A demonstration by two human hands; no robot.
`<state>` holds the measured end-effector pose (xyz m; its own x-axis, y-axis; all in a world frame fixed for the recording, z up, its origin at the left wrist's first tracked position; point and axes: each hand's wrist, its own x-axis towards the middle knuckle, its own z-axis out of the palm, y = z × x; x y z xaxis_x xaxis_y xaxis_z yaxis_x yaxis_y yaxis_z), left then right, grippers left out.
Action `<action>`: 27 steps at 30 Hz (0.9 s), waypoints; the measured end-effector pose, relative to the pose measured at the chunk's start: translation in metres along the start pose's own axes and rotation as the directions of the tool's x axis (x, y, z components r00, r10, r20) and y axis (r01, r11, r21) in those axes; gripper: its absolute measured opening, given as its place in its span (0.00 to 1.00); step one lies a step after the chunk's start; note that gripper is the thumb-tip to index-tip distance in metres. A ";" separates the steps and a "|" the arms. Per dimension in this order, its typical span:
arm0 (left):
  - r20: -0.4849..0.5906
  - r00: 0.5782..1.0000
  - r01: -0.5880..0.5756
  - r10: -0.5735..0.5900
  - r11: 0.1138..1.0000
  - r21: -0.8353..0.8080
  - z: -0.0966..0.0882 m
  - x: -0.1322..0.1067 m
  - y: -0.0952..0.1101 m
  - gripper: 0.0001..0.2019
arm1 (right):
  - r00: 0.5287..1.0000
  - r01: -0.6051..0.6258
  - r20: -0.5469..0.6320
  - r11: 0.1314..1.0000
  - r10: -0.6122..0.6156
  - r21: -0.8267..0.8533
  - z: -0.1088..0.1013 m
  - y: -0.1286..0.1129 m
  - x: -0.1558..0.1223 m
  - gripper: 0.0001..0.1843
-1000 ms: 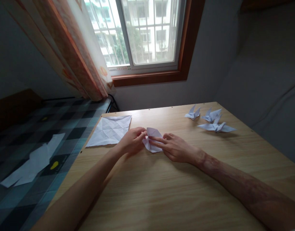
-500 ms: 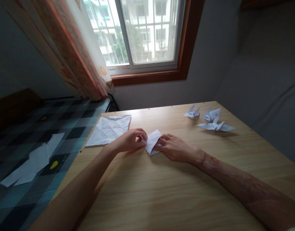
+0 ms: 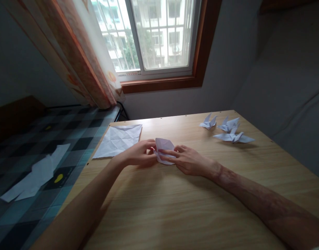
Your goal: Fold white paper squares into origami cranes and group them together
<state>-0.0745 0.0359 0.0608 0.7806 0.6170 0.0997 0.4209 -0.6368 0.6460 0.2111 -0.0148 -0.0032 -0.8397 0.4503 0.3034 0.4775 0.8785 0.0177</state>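
A small folded piece of white paper (image 3: 165, 144) sits on the wooden table between my two hands, one flap standing up at its far side. My left hand (image 3: 141, 152) pinches its left edge between thumb and fingers. From the right, my right hand (image 3: 189, 159) reaches over it, with the index finger stretched across the paper's face and the other fingers at its right edge. Part of the paper is covered by these fingers.
Three white paper cranes (image 3: 233, 137) stand at the table's back right. A creased square sheet (image 3: 118, 140) lies at the back left of the table (image 3: 154, 208). Paper scraps (image 3: 37, 177) rest on the checked bed (image 3: 8, 132) to the left. A window (image 3: 162, 34) is behind.
The folded paper's pointed flap has been opened out and now stands up as a broader shape. My right index finger has moved left across it. My left hand has barely moved.
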 end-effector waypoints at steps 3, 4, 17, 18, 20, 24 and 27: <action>-0.030 0.989 0.146 -0.148 0.987 -0.064 0.000 0.001 0.008 0.18 | 1.000 0.002 0.000 1.000 -0.002 0.009 -0.001 -0.001 0.001 0.41; -0.075 0.976 0.202 -0.205 0.978 -0.048 0.002 0.001 0.009 0.18 | 1.000 0.001 -0.003 1.000 -0.001 0.015 -0.001 -0.001 0.001 0.41; -0.293 0.860 0.429 -0.417 0.903 -0.026 0.001 0.005 -0.008 0.12 | 0.996 -0.023 -0.079 0.993 0.032 0.114 0.005 0.004 -0.002 0.30; -0.290 0.858 0.436 -0.424 0.900 -0.028 -0.001 0.004 -0.009 0.12 | 0.995 -0.028 -0.094 0.990 0.041 0.136 0.005 0.004 -0.002 0.28; -0.291 0.851 0.445 -0.438 0.894 -0.047 -0.004 0.003 -0.011 0.12 | 0.990 -0.037 -0.124 0.982 0.061 0.185 0.004 0.005 -0.002 0.25; -0.297 0.820 0.486 -0.489 0.869 -0.090 -0.005 0.002 -0.015 0.11 | 0.982 -0.043 -0.171 0.971 0.085 0.237 0.002 0.005 0.000 0.16; -0.312 0.807 0.500 -0.502 0.861 -0.091 -0.001 0.002 -0.018 0.11 | 0.975 -0.047 -0.203 0.979 0.089 0.200 0.005 0.005 0.001 0.13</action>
<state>-0.0806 0.0493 0.0508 0.2741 0.9617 -0.0072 0.7109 -0.1976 0.6750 0.2109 -0.0095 -0.0071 -0.7242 0.4848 0.4904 0.4553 0.8703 -0.1880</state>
